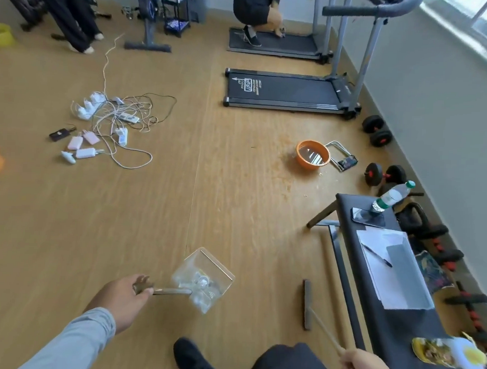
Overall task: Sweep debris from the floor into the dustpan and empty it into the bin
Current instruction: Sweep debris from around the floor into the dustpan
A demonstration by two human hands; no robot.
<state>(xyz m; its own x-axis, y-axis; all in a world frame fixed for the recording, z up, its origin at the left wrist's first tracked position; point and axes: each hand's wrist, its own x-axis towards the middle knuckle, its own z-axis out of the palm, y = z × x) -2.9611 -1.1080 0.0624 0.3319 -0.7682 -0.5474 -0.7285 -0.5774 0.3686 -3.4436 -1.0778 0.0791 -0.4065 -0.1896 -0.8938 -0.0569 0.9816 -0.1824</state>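
While it hangs clear of the wooden floor (153,208), the clear plastic dustpan (204,279) with pale scraps inside sits low in the middle of the view, its brown handle wrapped tight in the left hand (122,298), whose grey-sleeved arm reaches forward from the lower left. The right hand (360,363) (low at the frame's edge) is closed around the thin wooden stick of a small flat-headed broom (307,305), whose head rests on the floor beside a black bench (392,324). Farther off stands an orange round bin (312,155), with crumbs scattered near it.
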